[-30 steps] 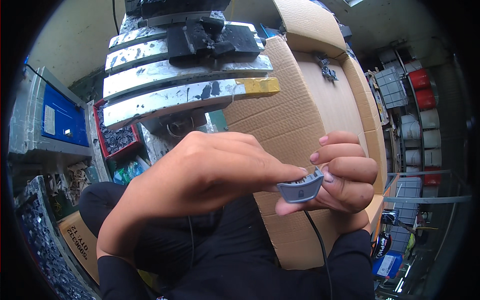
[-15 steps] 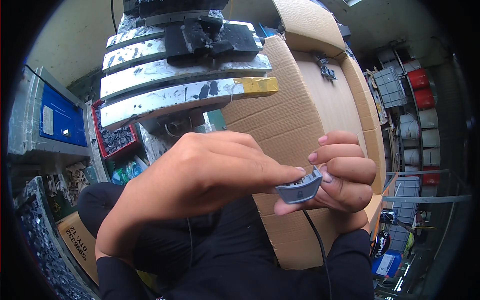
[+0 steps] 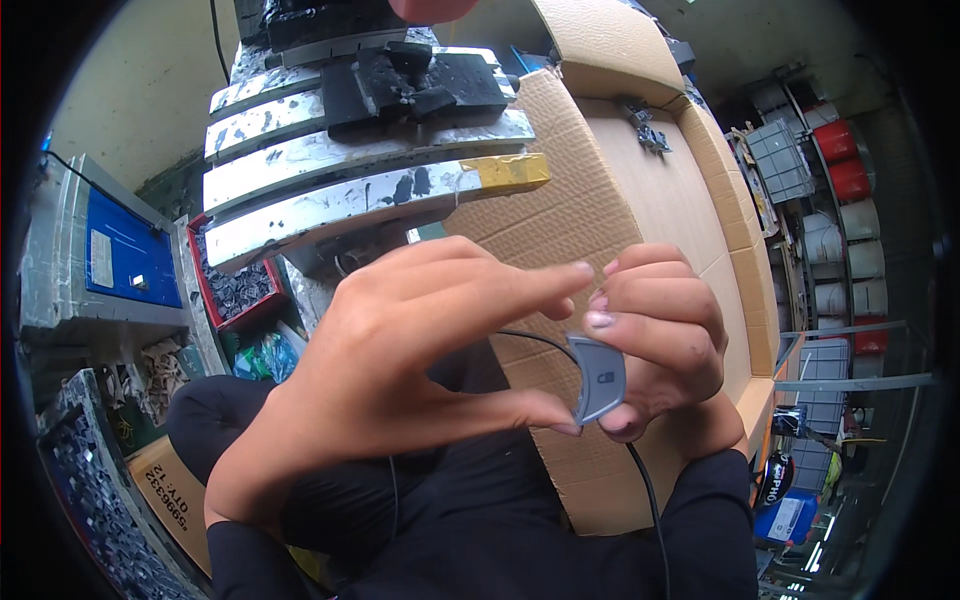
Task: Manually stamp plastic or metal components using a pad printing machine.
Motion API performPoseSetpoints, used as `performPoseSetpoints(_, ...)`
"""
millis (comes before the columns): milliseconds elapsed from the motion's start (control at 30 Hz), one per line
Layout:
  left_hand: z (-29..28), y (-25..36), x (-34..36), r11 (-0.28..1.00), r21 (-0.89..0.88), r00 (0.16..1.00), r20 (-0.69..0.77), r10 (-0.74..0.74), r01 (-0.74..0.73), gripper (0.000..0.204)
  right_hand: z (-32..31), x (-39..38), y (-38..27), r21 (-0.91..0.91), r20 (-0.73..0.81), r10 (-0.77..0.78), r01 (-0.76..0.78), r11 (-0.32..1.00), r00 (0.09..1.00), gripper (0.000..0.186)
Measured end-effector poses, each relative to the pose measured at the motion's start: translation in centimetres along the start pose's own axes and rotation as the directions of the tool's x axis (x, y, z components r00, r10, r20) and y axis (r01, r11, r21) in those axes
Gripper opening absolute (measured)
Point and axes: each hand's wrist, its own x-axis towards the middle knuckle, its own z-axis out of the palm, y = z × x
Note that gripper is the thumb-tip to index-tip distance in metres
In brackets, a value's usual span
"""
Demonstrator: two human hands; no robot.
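Note:
My right hand (image 3: pixel 660 330) grips a small curved grey plastic piece (image 3: pixel 598 380) with a padlock symbol, now turned upright. My left hand (image 3: pixel 400 340) has its index finger stretched above the piece and apart from it, while its thumb tip touches the piece's lower left corner. A thin black cable (image 3: pixel 645 478) runs behind my hands and down across my dark clothing. Beyond them stands a machine bed of slotted metal bars (image 3: pixel 270 220), smeared black and carrying a black block (image 3: pixel 460 85), with yellow tape on the front bar.
An open cardboard box (image 3: pixel 540 230) holds small dark parts (image 3: pixel 645 130). To the left are a blue-doored cabinet (image 3: pixel 130 240) and a red tray (image 3: pixel 240 310) of small grey pieces. Shelving with grey crates (image 3: pixel 785 160) and red buckets stands right. A blurred pinkish shape (image 3: pixel 430 8) shows at the top.
The grey piece has turned from lying level to standing upright. My left index finger has lifted off it, and my right fingers have shifted. A pinkish shape has appeared at the top edge.

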Motion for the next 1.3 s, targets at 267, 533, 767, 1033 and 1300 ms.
performPoseSetpoints(267, 0.1, 0.1, -0.6, 0.969, 0.186, 0.987, 0.065, 0.150, -0.160, 0.060, 0.1, -0.2, 0.0, 0.009, 0.002, -0.035, 0.035, 0.999, 0.999, 0.046)
performPoseSetpoints(533, 0.6, 0.7, -0.5, 0.916, 0.316, 0.966, 0.004, 0.259, -0.247, 0.054, -0.1, -0.1, -0.1, 0.026, 0.006, -0.034, 0.033, 0.999, 0.999, 0.042)
performPoseSetpoints(767, 0.5, 0.6, -0.5, 0.905, 0.342, 0.963, 0.003, 0.268, -0.253, 0.052, 0.1, 0.0, -0.1, 0.032, 0.012, -0.037, 0.037, 0.999, 0.999, 0.041)
performPoseSetpoints(1033, 0.4, 0.8, -0.4, 0.902, 0.353, 0.965, 0.014, 0.261, -0.249, 0.050, 0.1, 0.0, 0.0, 0.028, 0.014, -0.051, 0.050, 0.998, 0.999, 0.041)
performPoseSetpoints(1300, -0.5, 1.8, -0.3, 0.881, 0.441, 0.984, 0.029, 0.177, -0.171, 0.054, 0.2, 0.6, 0.4, 0.112, -0.012, -0.006, 0.007, 0.994, 1.000, 0.050)
